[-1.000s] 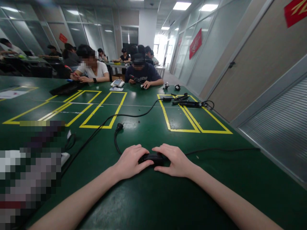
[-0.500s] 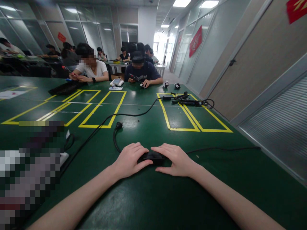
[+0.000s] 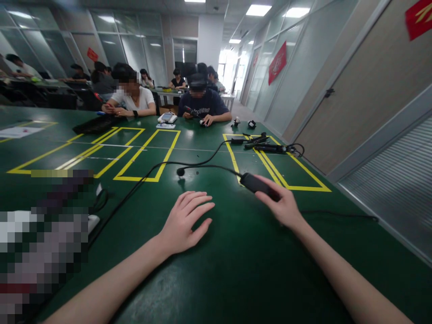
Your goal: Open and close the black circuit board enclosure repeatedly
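Observation:
A black power adapter (image 3: 258, 185) is held in my right hand (image 3: 278, 202), lifted over the green table (image 3: 216, 279), thumb on its near side and fingers on its far side. One cable runs left from the adapter to a black plug (image 3: 181, 172) near the table's middle. Another thin black cable (image 3: 337, 213) stretches right from behind my right hand. My left hand (image 3: 189, 220) hovers low over or rests on the table, empty, with fingers spread and pointing right.
Yellow tape rectangles (image 3: 137, 179) mark the table. Black tools and cables (image 3: 266, 146) lie at the back right. A long black cable (image 3: 126, 202) crosses the left side. Two people (image 3: 205, 105) sit opposite, near a white device (image 3: 168, 118) and a black tray (image 3: 92, 125).
The adapter has moved up and right in my right hand, and its plug has swung right. My left hand has come off the adapter and opened.

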Tool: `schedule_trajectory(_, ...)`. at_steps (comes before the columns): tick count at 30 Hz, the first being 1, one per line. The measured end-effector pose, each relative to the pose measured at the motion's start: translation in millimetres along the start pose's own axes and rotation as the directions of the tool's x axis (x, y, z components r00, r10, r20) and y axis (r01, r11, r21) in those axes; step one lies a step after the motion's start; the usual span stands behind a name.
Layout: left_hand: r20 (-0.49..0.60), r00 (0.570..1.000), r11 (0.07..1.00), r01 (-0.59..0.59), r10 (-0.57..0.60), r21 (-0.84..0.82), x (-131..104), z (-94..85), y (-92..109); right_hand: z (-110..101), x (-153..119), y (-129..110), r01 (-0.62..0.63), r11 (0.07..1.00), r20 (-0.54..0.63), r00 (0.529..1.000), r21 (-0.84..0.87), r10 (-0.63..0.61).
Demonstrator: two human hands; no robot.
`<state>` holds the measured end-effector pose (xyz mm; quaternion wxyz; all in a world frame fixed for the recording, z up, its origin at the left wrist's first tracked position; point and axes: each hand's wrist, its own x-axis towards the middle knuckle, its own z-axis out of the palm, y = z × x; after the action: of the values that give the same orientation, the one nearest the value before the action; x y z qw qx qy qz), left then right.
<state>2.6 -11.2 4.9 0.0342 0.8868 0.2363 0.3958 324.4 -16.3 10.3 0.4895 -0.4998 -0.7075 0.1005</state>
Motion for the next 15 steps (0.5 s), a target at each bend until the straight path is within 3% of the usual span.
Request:
schedule_trajectory(1,0.024,1.0,1.0,-0.008,0.009,-0.03,-0.6,0.9,1.1,-10.2,4.7,10.8,-0.098,0.994,-0.132,0.986,0.036,0.102)
schedule_trajectory(3,0.104,0.995,0.996,0.001,0.009,-0.09,-1.9,3.6,2.9,-30.3,12.2,32.0,-0.222,0.965,-0.357,0.897,0.143,0.26)
schedule_trajectory(6,0.204,0.978,0.99,0.059,-0.032,-0.129,-3.6,7.3,3.9,-54.7,16.9,59.4,-0.295,0.94,-0.541,0.769,0.174,0.341)
schedule_trajectory(9,0.252,0.966,0.987,0.098,-0.063,-0.128,-4.2,8.9,2.9,-67.5,13.9,80.6,-0.416,0.908,-0.582,0.729,0.041,0.36)
schedule_trajectory(12,0.255,0.964,0.987,0.106,-0.073,-0.12,-4.4,9.8,1.1,-71.8,6.1,97.8,-0.533,0.838,-0.533,0.747,-0.12,0.398)
schedule_trajectory(15,0.253,0.964,0.986,0.111,-0.076,-0.127,-4.8,10.5,0.0,-74.5,-1.6,112.9,-0.632,0.706,-0.454,0.756,-0.318,0.472)
